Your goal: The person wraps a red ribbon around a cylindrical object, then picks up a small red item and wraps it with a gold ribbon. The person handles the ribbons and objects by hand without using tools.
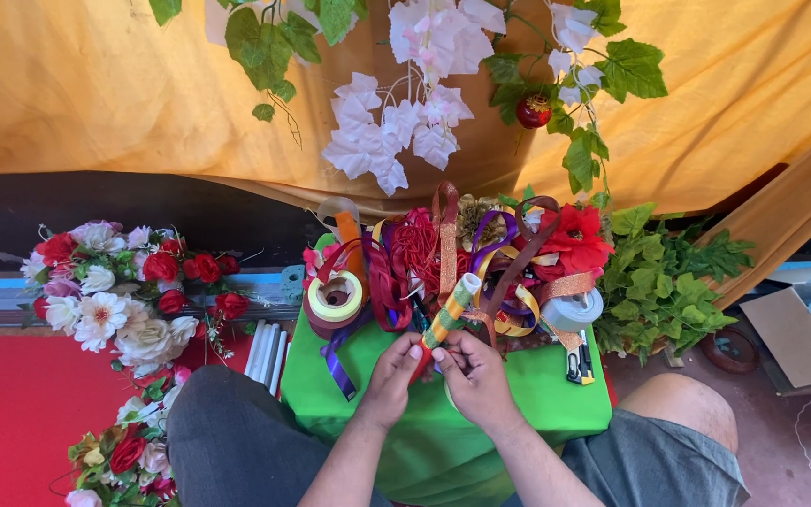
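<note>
Both hands meet over the green-covered counter (556,394), and between them sits a striped roll (451,314) banded in yellow, green and red, tilted up and away from the person. The left hand (389,380) has its fingers (408,355) clamped on the roll's lower end, and the right hand (474,378) pinches the same end just beside them, fingers (445,359) closed on it, thumbs nearly touching. Just beyond the fingertips lies a tangle of ribbons (405,258) in red, purple and gold, with a yellow tape spool (335,299) off to the left of the left hand and a grey tape roll (574,312) off to the right. Far left, a bunch of red and white artificial flowers (129,286) rests on the red floor covering.
</note>
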